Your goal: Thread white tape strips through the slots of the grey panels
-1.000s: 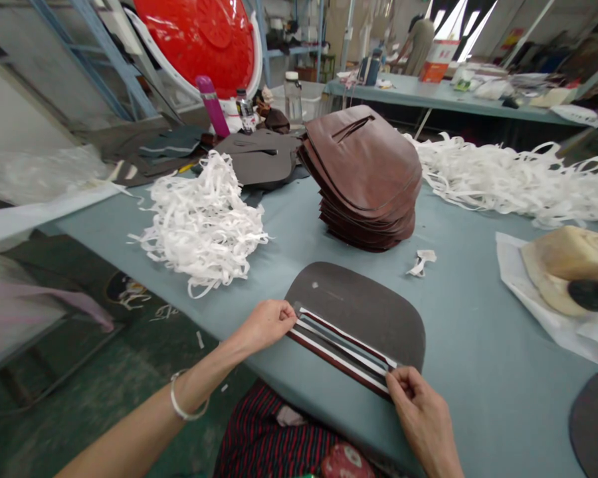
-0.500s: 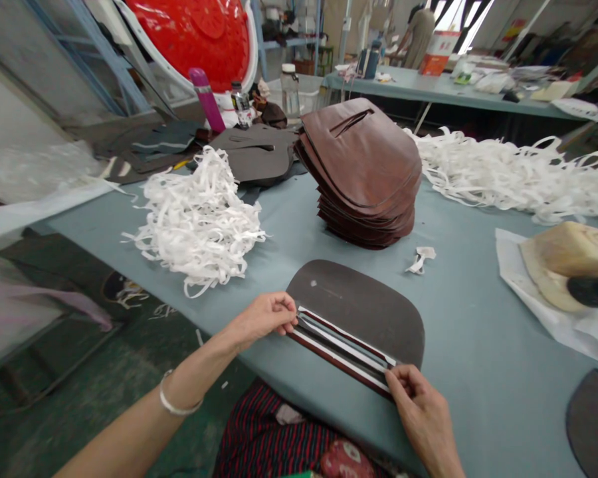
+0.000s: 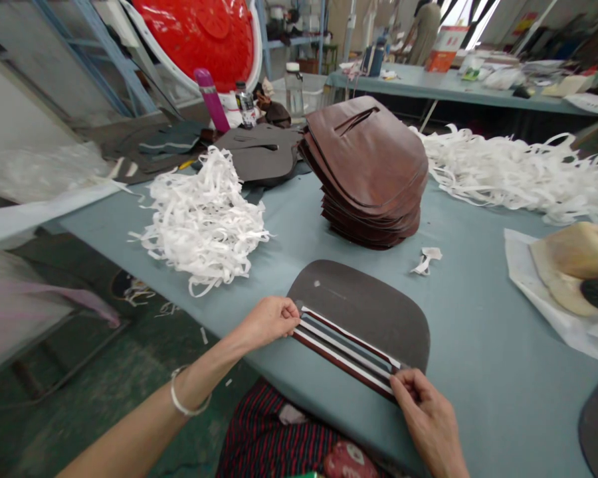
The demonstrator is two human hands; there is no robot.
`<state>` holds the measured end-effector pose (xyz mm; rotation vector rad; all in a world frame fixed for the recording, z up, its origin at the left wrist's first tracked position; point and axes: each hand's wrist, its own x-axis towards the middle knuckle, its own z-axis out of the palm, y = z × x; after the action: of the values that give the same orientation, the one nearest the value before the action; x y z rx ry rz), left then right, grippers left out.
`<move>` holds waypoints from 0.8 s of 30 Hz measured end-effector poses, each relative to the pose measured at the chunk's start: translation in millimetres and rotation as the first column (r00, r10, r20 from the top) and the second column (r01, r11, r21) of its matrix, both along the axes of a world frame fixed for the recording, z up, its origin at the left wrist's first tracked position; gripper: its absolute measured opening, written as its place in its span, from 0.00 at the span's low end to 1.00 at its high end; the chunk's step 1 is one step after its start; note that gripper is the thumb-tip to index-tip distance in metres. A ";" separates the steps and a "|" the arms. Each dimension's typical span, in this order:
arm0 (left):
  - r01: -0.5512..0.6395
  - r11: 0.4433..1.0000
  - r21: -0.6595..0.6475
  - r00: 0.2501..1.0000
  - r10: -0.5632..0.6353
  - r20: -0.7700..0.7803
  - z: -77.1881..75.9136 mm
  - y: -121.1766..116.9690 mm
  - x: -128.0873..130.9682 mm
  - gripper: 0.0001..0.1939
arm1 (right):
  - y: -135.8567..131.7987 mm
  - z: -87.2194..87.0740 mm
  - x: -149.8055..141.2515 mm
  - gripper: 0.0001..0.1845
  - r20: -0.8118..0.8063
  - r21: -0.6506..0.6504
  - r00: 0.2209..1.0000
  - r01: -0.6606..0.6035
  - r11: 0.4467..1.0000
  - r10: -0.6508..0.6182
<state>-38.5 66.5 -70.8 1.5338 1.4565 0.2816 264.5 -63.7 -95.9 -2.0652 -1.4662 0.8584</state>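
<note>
A dark grey-brown panel (image 3: 363,299) with rounded corners lies flat on the table in front of me. Along its near side runs a long slot bordered by brown strips and white tape. My left hand (image 3: 276,318) is closed in a pinch at the left end of a narrow white strip (image 3: 346,350). At the strip's other end my right hand (image 3: 426,408) pinches with thumb and fingers. Between them the strip stretches straight along the slot's near edge. Fingertips cover both of its ends.
Beyond the panel stands a stack of brown leather pieces (image 3: 373,166). White strips form a pile (image 3: 204,219) on the left and a longer heap (image 3: 518,172) at right. A yellowish block (image 3: 573,252) rests on white paper; a white scrap (image 3: 427,260) lies nearby.
The white strip has come down closer to the slot's near edge and looks straighter. Both hands keep their pinch. The whole view has shifted slightly.
</note>
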 end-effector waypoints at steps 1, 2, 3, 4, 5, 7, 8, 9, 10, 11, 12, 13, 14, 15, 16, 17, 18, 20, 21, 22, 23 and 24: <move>0.004 1.000 0.003 1.000 -0.004 -0.016 -0.7 1.0 -0.3 0.08 | -0.1 0.0 0.1 0.19 0.004 0.000 1.000 0.003 1.000 -0.003; 0.005 1.000 0.004 1.000 -0.005 -0.029 -1.1 2.0 -0.2 0.08 | -0.1 0.3 0.1 0.19 0.007 0.001 1.000 0.004 1.000 -0.004; 0.009 1.000 0.006 0.999 -0.009 -0.047 -0.9 3.0 0.3 0.08 | 0.0 0.9 0.0 0.19 0.009 0.003 1.000 0.006 1.000 -0.006; 0.015 1.000 0.009 0.998 -0.014 -0.064 -0.2 3.9 1.1 0.08 | 0.2 1.7 -0.1 0.19 0.011 0.005 1.000 0.008 1.000 -0.008; 0.020 1.000 0.015 0.996 -0.019 -0.082 1.0 4.6 2.1 0.08 | 0.4 2.6 -0.4 0.20 0.012 0.007 1.000 0.011 1.000 -0.011; 0.033 0.999 0.028 0.993 -0.029 -0.115 4.4 5.7 4.6 0.08 | 1.1 4.5 -1.2 0.20 0.014 0.014 1.000 0.010 1.000 -0.011; 0.039 0.999 0.036 0.991 -0.034 -0.130 6.0 6.1 5.9 0.08 | 1.6 5.3 -1.8 0.20 0.014 0.018 1.000 0.011 1.000 -0.011; 0.045 0.998 0.042 0.989 -0.038 -0.145 7.3 6.4 6.9 0.08 | 2.1 5.9 -2.3 0.20 0.014 0.024 1.000 0.013 1.000 -0.014; 0.051 0.998 0.048 0.986 -0.042 -0.160 8.2 6.6 7.8 0.08 | 2.6 6.5 -2.9 0.20 0.014 0.029 1.000 0.015 0.999 -0.015; 0.056 0.997 0.053 0.984 -0.046 -0.173 8.7 6.8 8.4 0.08 | 3.0 6.9 -3.5 0.19 0.016 0.033 1.000 0.018 0.999 -0.018; 0.062 0.996 0.059 0.981 -0.050 -0.186 8.8 6.9 8.9 0.08 | 3.3 7.2 -3.9 0.19 0.019 0.035 1.000 0.022 0.999 -0.022; 0.067 0.996 0.065 0.979 -0.053 -0.197 8.6 7.1 9.3 0.08 | 3.4 7.4 -4.2 0.19 0.024 0.033 0.999 0.027 0.999 -0.028; 0.073 0.995 0.070 0.976 -0.056 -0.208 8.5 7.3 9.7 0.08 | 3.4 7.5 -4.4 0.19 0.029 0.028 0.999 0.031 0.999 -0.032; 0.077 0.994 0.075 0.974 -0.059 -0.220 8.4 7.5 10.1 0.08 | 3.4 7.5 -4.5 0.19 0.034 0.022 0.999 0.034 0.999 -0.034; 0.082 0.993 0.080 0.971 -0.061 -0.233 8.6 7.8 10.6 0.08 | 3.3 7.4 -4.4 0.19 0.036 0.016 0.999 0.034 0.999 -0.035; 0.086 0.993 0.084 0.967 -0.063 -0.246 9.0 8.0 11.3 0.08 | 3.3 7.2 -4.4 0.19 0.036 0.010 0.999 0.035 0.999 -0.035; 0.090 0.992 0.088 0.963 -0.064 -0.262 9.7 8.2 12.0 0.08 | 3.4 7.0 -4.4 0.19 0.036 0.004 0.999 0.037 0.999 -0.037; 0.095 0.991 0.094 0.952 -0.062 -0.299 11.4 7.8 13.8 0.07 | 3.9 6.9 -4.7 0.18 0.043 -0.003 0.998 0.042 0.999 -0.042; 0.093 0.991 0.094 0.946 -0.059 -0.318 12.0 6.7 15.0 0.06 | 4.2 7.1 -5.2 0.18 0.052 -0.001 0.998 0.047 0.999 -0.047; 0.091 0.991 0.102 0.939 -0.051 -0.341 12.2 4.9 16.3 0.06 | 4.5 7.7 -5.8 0.18 0.062 0.003 0.997 0.052 0.999 -0.052; 0.093 0.987 0.128 0.930 -0.040 -0.366 11.9 2.0 17.8 0.05 | 4.8 8.7 -6.5 0.18 0.068 0.009 0.996 0.055 0.998 -0.055; 0.107 0.978 0.177 0.921 -0.030 -0.389 11.1 -1.9 19.4 0.06 | 4.9 10.1 -7.3 0.17 0.067 0.017 0.996 0.055 0.998 -0.056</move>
<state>-19.1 64.5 -59.7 1.8743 1.7130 0.0815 257.2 -58.8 -85.8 -2.1322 -1.4385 0.7604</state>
